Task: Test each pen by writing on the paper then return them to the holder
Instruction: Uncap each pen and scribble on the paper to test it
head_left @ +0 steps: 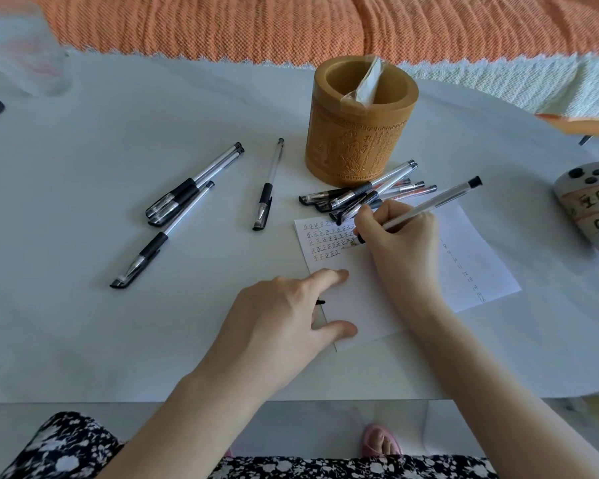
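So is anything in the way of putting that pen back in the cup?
A pile of pens lies between the pen in the right hand and the holder. Lifted over, it likely clears them. A clear plastic wrapper leans inside the holder's mouth, leaving room beside it.

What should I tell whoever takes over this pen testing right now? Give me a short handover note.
Right hand: fingers grip a clear pen, tip on the paper.
Left hand: flat, pressing the paper's left edge; a small black piece peeks out beneath it.
Holder: upright behind the paper; only a plastic wrapper shows inside, no pens.
Loose pens: a pile at the holder's foot, four capped pens to the left.
Done: several rows of test marks.
Left: finish this pen, test any untested ones (cannot tell which), put all in the holder.
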Demonstrator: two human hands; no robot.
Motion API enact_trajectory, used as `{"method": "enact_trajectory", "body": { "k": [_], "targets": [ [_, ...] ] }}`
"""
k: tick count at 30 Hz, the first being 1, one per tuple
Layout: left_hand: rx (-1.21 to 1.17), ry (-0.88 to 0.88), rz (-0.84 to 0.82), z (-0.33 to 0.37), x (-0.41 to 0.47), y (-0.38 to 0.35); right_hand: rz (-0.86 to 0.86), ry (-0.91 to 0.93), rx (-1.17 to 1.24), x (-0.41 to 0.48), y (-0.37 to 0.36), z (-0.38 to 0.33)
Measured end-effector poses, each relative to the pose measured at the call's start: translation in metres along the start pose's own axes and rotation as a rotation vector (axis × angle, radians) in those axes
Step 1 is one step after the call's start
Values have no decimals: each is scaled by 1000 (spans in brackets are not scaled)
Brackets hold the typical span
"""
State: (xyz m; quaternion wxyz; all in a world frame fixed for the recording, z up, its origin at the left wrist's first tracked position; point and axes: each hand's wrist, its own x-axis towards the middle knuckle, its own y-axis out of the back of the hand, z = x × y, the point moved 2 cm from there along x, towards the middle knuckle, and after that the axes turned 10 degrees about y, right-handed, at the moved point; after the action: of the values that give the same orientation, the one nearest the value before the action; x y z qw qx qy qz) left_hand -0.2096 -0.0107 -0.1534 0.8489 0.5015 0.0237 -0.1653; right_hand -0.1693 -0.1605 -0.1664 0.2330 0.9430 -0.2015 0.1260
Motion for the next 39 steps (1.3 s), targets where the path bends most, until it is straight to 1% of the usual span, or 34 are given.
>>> {"method": "enact_trajectory", "body": {
  "k": [7, 32, 39],
  "targets": [
    [17, 12, -38, 2, 1, 1, -2, 2, 5, 0, -1, 0],
    [13, 25, -17, 1, 0, 0, 13, 51, 34, 0, -1, 3],
    [22, 31, -11, 1, 0, 0, 15, 36, 24, 0, -1, 2]
  ]
}}
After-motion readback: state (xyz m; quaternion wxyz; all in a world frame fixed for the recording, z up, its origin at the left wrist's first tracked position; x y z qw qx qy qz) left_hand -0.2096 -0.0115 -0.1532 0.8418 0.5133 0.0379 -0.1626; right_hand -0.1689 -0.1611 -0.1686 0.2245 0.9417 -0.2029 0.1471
